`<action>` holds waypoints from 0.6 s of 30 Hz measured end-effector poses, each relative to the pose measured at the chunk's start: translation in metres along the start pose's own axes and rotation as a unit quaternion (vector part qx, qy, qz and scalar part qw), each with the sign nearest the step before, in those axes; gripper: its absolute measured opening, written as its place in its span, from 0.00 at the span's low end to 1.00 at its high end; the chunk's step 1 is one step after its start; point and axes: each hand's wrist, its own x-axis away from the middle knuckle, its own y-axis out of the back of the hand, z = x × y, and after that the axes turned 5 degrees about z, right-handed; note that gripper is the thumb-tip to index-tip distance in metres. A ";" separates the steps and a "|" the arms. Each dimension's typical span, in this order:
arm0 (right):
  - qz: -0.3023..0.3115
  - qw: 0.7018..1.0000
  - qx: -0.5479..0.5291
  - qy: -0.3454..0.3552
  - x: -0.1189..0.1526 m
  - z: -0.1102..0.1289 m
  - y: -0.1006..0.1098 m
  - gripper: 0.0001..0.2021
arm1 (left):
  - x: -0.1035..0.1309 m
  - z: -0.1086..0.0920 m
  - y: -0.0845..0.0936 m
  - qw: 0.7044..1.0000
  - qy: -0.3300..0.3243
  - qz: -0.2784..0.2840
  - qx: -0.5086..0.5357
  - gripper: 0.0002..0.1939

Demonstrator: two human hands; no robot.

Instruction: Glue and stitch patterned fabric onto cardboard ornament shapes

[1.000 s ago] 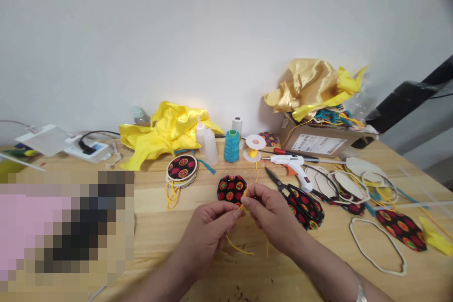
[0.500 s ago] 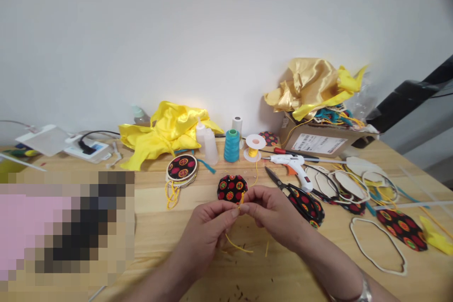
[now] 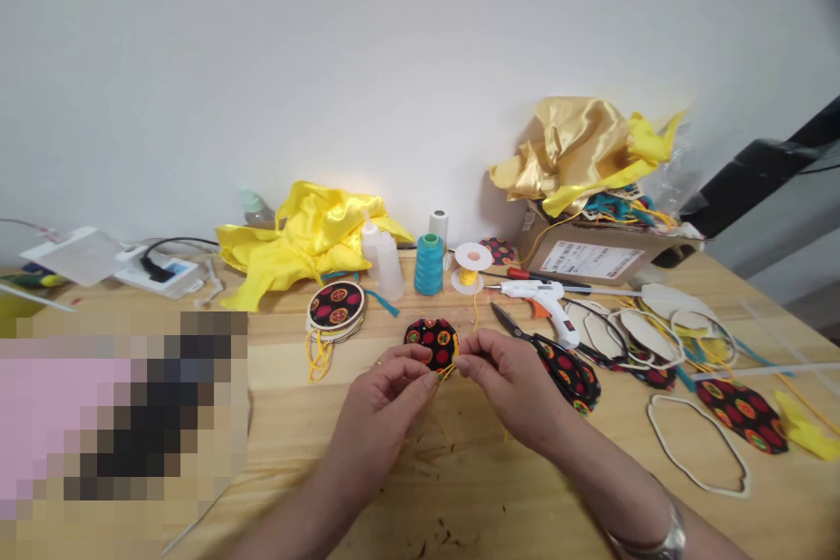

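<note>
A thin yellow cord (image 3: 447, 372) runs between my hands, just in front of a black fabric piece with red and orange round patterns (image 3: 430, 334). My left hand (image 3: 387, 398) has its thumb and forefinger near the cord's left part, the other fingers loosely curled. My right hand (image 3: 502, 381) pinches the cord between thumb and forefinger at the fabric piece's right edge. Behind them stands a white spool with yellow cord (image 3: 468, 276), from which a strand hangs toward my right hand. Black scissors (image 3: 518, 325) lie right of my right hand.
A white glue gun (image 3: 551, 304) and wooden rings (image 3: 699, 446) lie at the right. A teal thread cone (image 3: 429, 267), white bottles (image 3: 388, 267) and yellow satin (image 3: 308, 236) stand along the wall. A cardboard box (image 3: 584, 258) holds fabric at the back right.
My hands have moved slightly apart, and the cord now spreads in strands between them. The fingers of my left hand have loosened and lifted. The view has shifted slightly.
</note>
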 end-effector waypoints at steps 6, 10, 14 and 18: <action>-0.013 0.999 -0.043 -0.017 -0.001 0.000 -0.002 0.08 | 0.003 0.010 0.000 0.991 -0.112 0.047 -0.055 0.04; 0.012 0.985 -0.164 -0.057 -0.001 -0.003 -0.007 0.08 | 0.006 0.015 -0.004 0.987 -0.122 0.079 -0.067 0.06; 0.066 0.944 -0.308 -0.100 -0.001 -0.001 -0.010 0.09 | 0.007 0.011 -0.006 0.985 -0.108 0.094 -0.095 0.07; 0.085 0.931 -0.341 -0.100 0.001 0.004 -0.010 0.10 | 0.008 0.006 -0.006 0.979 -0.112 0.093 -0.140 0.08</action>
